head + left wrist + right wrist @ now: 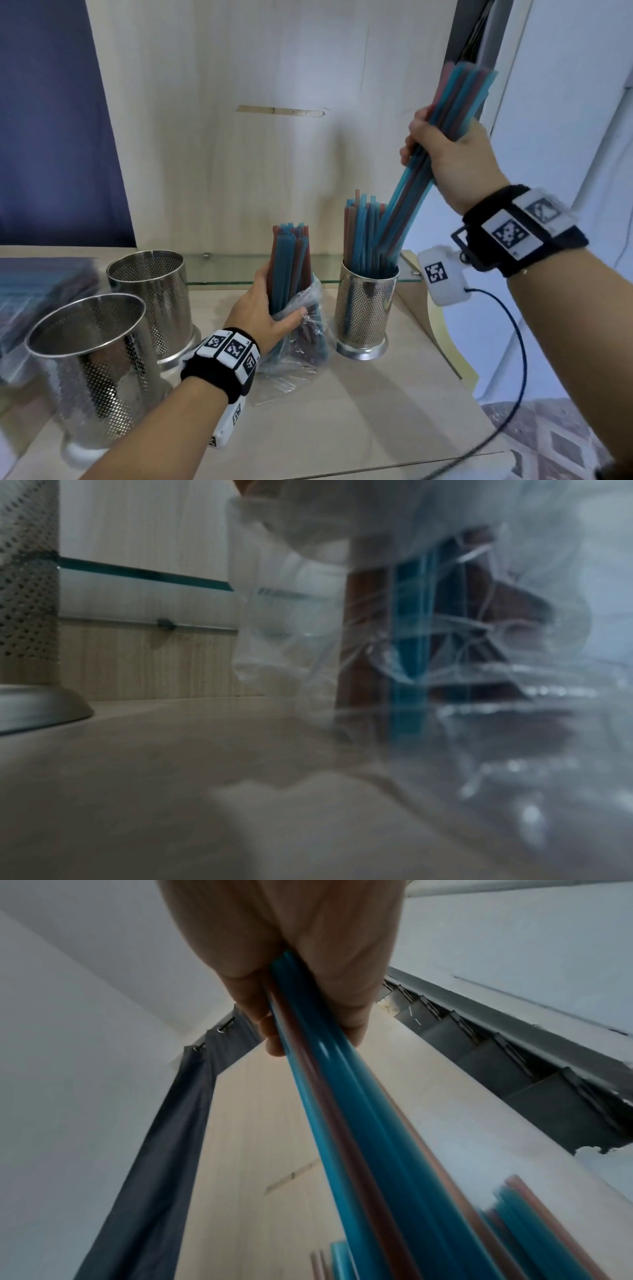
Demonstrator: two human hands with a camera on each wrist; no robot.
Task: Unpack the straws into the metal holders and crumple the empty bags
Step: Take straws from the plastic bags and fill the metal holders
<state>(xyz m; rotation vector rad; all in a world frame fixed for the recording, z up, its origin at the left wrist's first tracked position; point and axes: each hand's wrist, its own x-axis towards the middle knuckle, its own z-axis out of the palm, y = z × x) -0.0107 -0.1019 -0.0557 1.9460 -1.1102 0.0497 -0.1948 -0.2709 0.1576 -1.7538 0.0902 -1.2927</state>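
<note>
A: Head view, quick. The right hand is fisted round a bundle of blue and red straws, tilted, lower ends inside the right perforated metal holder, which already has upright straws in it.

B: Left?

A: The left hand grips a clear plastic bag standing on the wooden shelf, fingers and thumb wrapped round it, with straws in the bag sticking out the top. It stands just left of that holder. Two empty perforated holders sit further left, the rear one and the near one. Blurry straw packs at the far left edge.

B: Left wrist view?

A: Blurry. Crinkled bag fills the right side, blue and red straws inside, bottom on the shelf. A holder's base at left. No fingers clearly visible.

B: Right wrist?

A: Fingers clamped on the straw bundle, running down and away from the camera. More straw tips, blurred, at the bottom right.
</note>
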